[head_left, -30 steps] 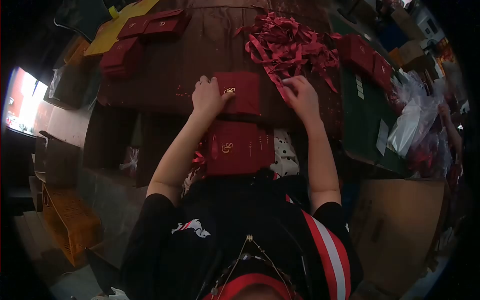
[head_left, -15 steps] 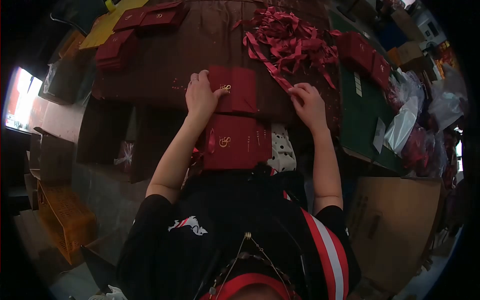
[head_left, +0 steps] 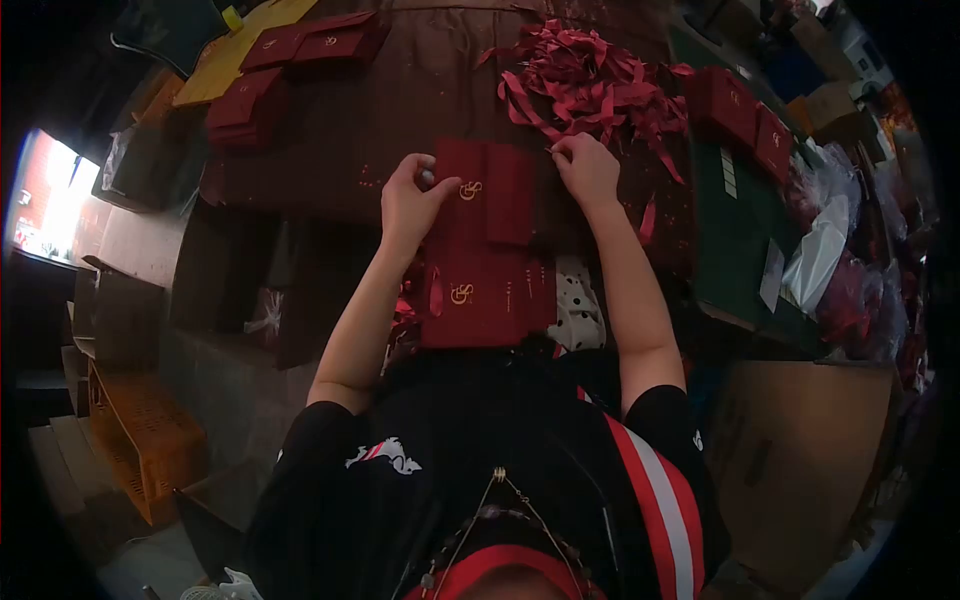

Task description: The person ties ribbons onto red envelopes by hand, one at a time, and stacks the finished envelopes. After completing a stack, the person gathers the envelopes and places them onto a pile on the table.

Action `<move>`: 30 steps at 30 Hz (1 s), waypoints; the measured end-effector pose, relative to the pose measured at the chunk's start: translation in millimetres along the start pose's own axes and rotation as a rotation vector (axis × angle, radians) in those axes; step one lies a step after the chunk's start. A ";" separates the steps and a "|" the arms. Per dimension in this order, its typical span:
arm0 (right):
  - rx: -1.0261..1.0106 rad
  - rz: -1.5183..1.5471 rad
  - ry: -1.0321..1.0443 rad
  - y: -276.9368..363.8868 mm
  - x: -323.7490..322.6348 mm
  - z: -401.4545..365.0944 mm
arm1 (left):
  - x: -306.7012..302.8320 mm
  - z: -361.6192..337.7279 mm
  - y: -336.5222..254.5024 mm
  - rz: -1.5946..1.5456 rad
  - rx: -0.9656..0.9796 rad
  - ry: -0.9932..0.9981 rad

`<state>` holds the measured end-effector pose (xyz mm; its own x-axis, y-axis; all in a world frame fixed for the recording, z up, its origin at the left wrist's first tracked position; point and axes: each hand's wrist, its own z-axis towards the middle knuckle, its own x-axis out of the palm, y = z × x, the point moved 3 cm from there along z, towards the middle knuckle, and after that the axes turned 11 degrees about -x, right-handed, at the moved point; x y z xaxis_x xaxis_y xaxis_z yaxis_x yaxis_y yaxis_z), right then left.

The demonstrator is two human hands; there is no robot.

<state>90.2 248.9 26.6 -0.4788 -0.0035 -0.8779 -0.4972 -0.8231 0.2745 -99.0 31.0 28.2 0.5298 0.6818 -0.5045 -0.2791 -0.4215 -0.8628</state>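
A dark red box with a gold emblem (head_left: 490, 190) lies on the brown table (head_left: 400, 100) in front of me. My left hand (head_left: 412, 200) grips its left edge. My right hand (head_left: 588, 168) sits at the box's upper right corner, fingers pinched on a red ribbon (head_left: 648, 218) that trails down past my wrist. A pile of red ribbons (head_left: 590, 85) lies just beyond that hand. A second red box with the same emblem (head_left: 485, 295) rests on my lap below the table edge.
Stacks of red boxes lie at the table's far left (head_left: 290, 60) and at the right (head_left: 740, 110). A green surface (head_left: 735, 230) and plastic bags (head_left: 830, 250) are to the right. An orange crate (head_left: 140, 430) stands low left, a cardboard box (head_left: 800, 440) low right.
My right hand has moved up and left from beside the box to its upper right corner, drawing a ribbon with it. My left hand has stayed on the box's left edge.
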 end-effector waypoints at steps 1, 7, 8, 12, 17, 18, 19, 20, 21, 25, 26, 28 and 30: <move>-0.067 0.005 -0.112 2.3 -2.2 -3.0 | 1.8 0.8 0.4 -0.040 0.022 0.013; -0.126 0.331 -0.327 49.4 -26.8 -15.2 | 6.5 -8.9 -15.7 -0.094 0.114 -0.029; -0.150 0.440 -0.366 58.3 -27.9 -16.4 | 6.9 -10.6 -19.5 -0.095 0.140 -0.019; -0.240 0.561 -0.408 84.1 -25.8 -15.3 | 8.8 -11.9 -21.6 -0.088 0.178 -0.040; -0.313 0.480 -0.371 102.1 -16.2 -12.5 | 9.8 -13.9 -23.7 -0.093 0.182 -0.040; -0.341 0.434 -0.380 105.6 -14.9 -12.8 | 10.4 -13.7 -22.8 -0.107 0.210 -0.060; -0.370 0.390 -0.389 108.3 -13.6 -12.7 | 11.2 -12.7 -21.6 -0.107 0.211 -0.061; -0.370 0.391 -0.388 109.2 -11.5 -12.7 | 12.1 -12.1 -20.4 -0.108 0.210 -0.056; -0.380 0.373 -0.398 110.7 -9.5 -12.7 | 11.9 -11.9 -20.0 -0.109 0.210 -0.052; -0.433 0.321 -0.411 113.6 -6.1 -12.6 | 10.5 -13.0 -20.3 -0.112 0.206 -0.064; -0.432 0.322 -0.410 114.3 -5.5 -12.8 | 9.7 -13.3 -21.7 -0.105 0.222 -0.060; -0.434 0.322 -0.412 116.2 -4.9 -13.2 | 9.2 -14.9 -24.3 -0.098 0.239 -0.055; -0.437 0.327 -0.416 116.1 -3.1 -13.5 | 8.4 -17.7 -27.6 -0.139 0.287 -0.063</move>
<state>43.7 145.7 55.9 -0.8362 -0.1440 -0.5292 0.0155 -0.9707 0.2396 -72.7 37.7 48.3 0.5309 0.7601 -0.3747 -0.4266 -0.1423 -0.8932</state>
